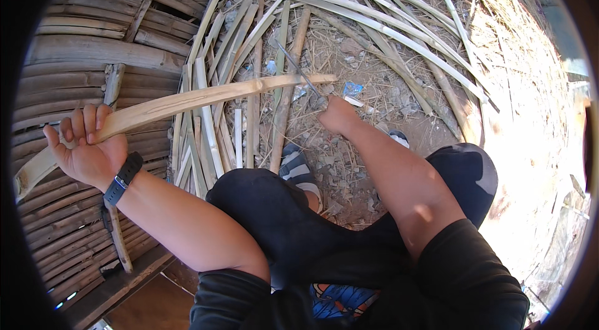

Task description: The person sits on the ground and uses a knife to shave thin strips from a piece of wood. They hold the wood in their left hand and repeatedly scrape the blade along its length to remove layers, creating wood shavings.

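Observation:
A long, pale split bamboo strip [187,98] with a node near its far end slants across in front of me, from the left edge to the middle. Around its near part, my left hand [93,146] is closed, palm turned up, with a dark watch on the wrist. My right hand [339,116] is a fist round the handle of a long thin knife [293,63]; the handle itself is mostly hidden. The knife's narrow dark blade points up and left, crossing the strip near its far tip. Whether the edge bites into the bamboo, I cannot tell.
Several bamboo strips [204,111] lie beside the slatted bamboo wall [68,96] on my left. More long strips [399,21] are heaped at the far right. Shavings and scraps litter the dirt ground [340,171]. My sandalled foot [298,165] is below the strip.

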`<state>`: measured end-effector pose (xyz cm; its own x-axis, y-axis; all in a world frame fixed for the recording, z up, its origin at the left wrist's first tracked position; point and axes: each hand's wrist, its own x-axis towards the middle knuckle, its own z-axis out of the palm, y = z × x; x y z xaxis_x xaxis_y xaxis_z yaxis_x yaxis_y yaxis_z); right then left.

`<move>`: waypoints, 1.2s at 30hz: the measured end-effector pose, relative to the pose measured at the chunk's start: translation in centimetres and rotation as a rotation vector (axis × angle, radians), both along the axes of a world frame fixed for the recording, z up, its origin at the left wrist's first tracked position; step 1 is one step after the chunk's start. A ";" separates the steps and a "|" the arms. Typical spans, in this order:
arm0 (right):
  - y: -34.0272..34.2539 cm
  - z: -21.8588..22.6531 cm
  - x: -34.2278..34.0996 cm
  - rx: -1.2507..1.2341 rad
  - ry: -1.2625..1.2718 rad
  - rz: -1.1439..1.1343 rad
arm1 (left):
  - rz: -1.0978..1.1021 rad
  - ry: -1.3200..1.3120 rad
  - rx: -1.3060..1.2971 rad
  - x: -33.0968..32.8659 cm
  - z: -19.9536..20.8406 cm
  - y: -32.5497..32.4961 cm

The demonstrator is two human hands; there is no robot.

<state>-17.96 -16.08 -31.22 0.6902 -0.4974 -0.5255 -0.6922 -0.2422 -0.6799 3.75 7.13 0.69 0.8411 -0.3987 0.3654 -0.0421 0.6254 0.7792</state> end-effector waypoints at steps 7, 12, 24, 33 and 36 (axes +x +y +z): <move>5.3 6.1 1.9 0.044 -0.297 -0.058 | -0.034 -0.032 -0.005 -1.0 0.6 -1.3; 5.5 3.2 0.9 -0.017 -0.393 0.033 | -0.046 -0.031 0.012 -0.7 0.6 -1.0; 5.3 3.7 1.0 -0.110 -0.169 -0.112 | 0.002 -0.023 0.016 -1.3 0.9 -1.8; 4.6 -2.9 -1.4 -0.116 -0.193 -0.150 | -0.048 -0.014 0.010 -0.6 0.8 -1.3; 2.7 -3.9 -2.2 0.008 -0.001 -0.172 | 0.019 0.008 0.011 0.1 0.0 0.1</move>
<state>-20.19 -13.42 -35.13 0.5962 -0.6039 -0.5289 -0.7219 -0.1151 -0.6823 3.84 7.26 0.73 0.8515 -0.3863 0.3546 -0.0478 0.6161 0.7862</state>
